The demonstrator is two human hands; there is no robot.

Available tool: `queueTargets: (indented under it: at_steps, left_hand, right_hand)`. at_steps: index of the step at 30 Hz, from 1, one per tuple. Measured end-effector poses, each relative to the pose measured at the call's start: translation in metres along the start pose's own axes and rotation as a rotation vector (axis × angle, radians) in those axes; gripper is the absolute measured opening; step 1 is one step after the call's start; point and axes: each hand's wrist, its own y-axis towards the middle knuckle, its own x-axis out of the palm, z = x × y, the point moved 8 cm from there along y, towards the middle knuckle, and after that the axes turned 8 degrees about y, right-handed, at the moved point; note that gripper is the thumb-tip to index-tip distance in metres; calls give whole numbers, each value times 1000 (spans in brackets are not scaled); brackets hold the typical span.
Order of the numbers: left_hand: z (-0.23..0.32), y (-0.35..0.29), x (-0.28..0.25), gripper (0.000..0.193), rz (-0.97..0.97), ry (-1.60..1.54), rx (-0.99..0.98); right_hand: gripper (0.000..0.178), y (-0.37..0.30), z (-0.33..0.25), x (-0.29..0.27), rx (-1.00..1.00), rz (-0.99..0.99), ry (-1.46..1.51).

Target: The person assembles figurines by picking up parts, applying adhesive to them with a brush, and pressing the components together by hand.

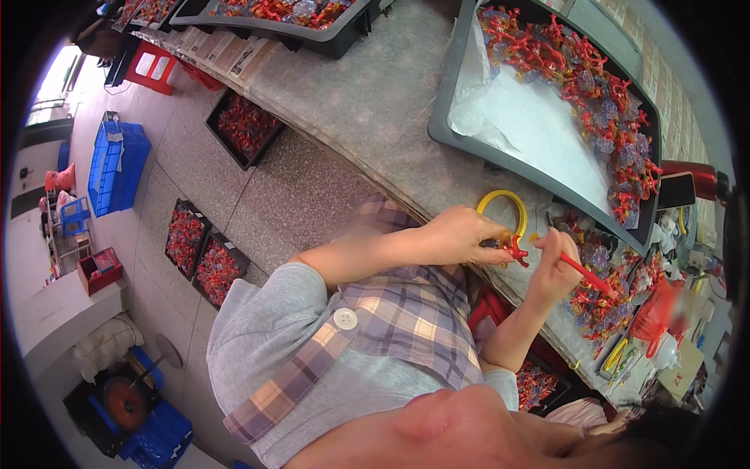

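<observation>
My left hand (462,236) pinches a small red plastic figure (514,252) with an orange-yellow part, between thumb and fingertips. Close to it, my right hand (556,264) is closed round a thin red stick-like tool (587,275). The tool's working tip is hidden by the fingers, so its exact kind cannot be told. Just beyond the left fingertips is a yellow ring (505,195); whether it touches the hand is unclear. Past both hands, a large black tray (539,178) lined with white sheeting holds many red, clear-purple and orange figures (601,98).
More figures lie in a pile (598,309) right of my right hand. A second filled tray (332,35) stands on the grey worktable (375,86). Filled black trays (244,129) and blue crates (117,168) sit on the floor at left. A phone (676,191) is at far right.
</observation>
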Motion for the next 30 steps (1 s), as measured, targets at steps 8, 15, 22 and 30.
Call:
queueTargets:
  at_steps: [8,15,22,30]
  left_hand:
    - [1,-10,-11,32,-93,-426,-189]
    - [-14,-9,3,21,-222,-430,-339]
    - [-6,-4,0,20,-170,-322,-266]
    - [-4,-3,-7,21,-131,-183,-261]
  right_hand:
    - [29,6,5,-9,19,145,32]
    - [29,-5,-5,-18,148,164,384]
    - [20,-3,-30,4,-114,-195,5]
    - [15,2,-22,11,-211,-105,18]
